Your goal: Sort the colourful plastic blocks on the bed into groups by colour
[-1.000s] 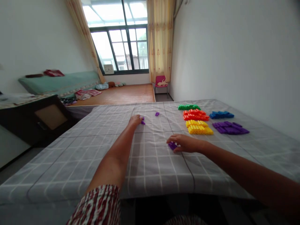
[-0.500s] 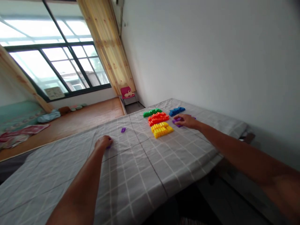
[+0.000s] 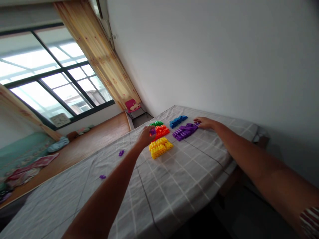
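My left hand (image 3: 144, 136) is raised beside the red pile, its fingers closed round a small purple plastic piece (image 3: 152, 132). Behind those fingers lies the heap of small red-orange plastic pieces (image 3: 162, 131), partly hidden. At the far right end of the purple pile (image 3: 184, 131), my right hand (image 3: 205, 122) has thumb and fingers curled about the end pieces. Two loose purple bits, one farther off (image 3: 121, 153) and one nearer (image 3: 102, 177), lie on the cloth left of my left forearm.
Yellow pieces (image 3: 160, 148) are stacked in front of the red ones. Green pieces (image 3: 157, 123) lie behind, and blue ones (image 3: 178, 121) beyond the purple pile. A grey checked cloth (image 3: 179, 179) covers the table, with a white wall (image 3: 199, 59) along its far right side.
My left hand has lifted from the cloth and moved right to the red pile with a purple piece. My right hand has shifted to the purple pile's right end, uncovering most of it.
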A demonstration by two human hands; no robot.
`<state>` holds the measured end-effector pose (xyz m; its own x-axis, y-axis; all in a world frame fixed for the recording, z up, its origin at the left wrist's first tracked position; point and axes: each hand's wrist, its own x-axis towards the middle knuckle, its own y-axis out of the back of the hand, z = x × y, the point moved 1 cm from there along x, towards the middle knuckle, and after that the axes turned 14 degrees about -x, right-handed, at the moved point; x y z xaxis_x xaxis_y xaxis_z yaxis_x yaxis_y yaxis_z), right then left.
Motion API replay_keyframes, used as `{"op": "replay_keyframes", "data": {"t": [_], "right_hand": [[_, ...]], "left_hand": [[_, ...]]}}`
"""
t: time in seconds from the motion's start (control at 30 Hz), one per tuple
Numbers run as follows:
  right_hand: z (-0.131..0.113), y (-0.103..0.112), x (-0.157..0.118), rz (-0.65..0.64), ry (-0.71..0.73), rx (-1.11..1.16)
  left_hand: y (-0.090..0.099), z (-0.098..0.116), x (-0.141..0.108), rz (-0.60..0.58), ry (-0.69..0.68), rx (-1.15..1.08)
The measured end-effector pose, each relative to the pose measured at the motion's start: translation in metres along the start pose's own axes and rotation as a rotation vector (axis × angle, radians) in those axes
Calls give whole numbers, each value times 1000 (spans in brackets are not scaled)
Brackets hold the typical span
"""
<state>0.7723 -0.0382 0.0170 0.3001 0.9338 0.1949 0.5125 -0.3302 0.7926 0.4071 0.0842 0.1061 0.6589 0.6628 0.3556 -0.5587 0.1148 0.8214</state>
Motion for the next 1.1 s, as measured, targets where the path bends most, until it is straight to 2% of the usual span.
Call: {"op": "replay_keyframes", "data": {"t": [0.07, 0.17, 0.27, 0.37, 0.47, 0.6, 0.7, 0.77, 0.83, 0.9, 0.97, 1.1], "right_hand": [[12, -6, 6, 21, -15, 14], [26, -9, 7, 218, -110, -105], [34, -7, 3, 327, -104, -233], [37, -1, 0, 354, -90, -294], [38, 3, -1, 362, -117, -312], [38, 3, -1, 346, -107, -319], [38, 2, -1, 325, -71, -317], [38, 2, -2, 320, -64, -318], [39, 2, -3, 315, -74, -324], [40, 2, -5, 316, -90, -332], [42, 2, -6, 344, -95, -337], [42, 2, -12, 484, -81, -325]], "left_hand": [[-31, 32, 22, -54, -106, -108], [-73, 71, 53, -109, -122, -170], [-110, 95, 80, -143, -101, -153], [-141, 105, 101, -171, -29, -126], [-164, 107, 111, -225, 72, -101], [-175, 108, 115, -294, 149, -93], [-160, 106, 111, -258, 107, -104], [-140, 98, 105, -202, 61, -110], [-112, 81, 92, -136, 27, -103], [-77, 54, 73, -73, 31, -71], [-38, 17, 46, -22, 88, -18], [49, -67, -33, 103, 368, 140]]}}
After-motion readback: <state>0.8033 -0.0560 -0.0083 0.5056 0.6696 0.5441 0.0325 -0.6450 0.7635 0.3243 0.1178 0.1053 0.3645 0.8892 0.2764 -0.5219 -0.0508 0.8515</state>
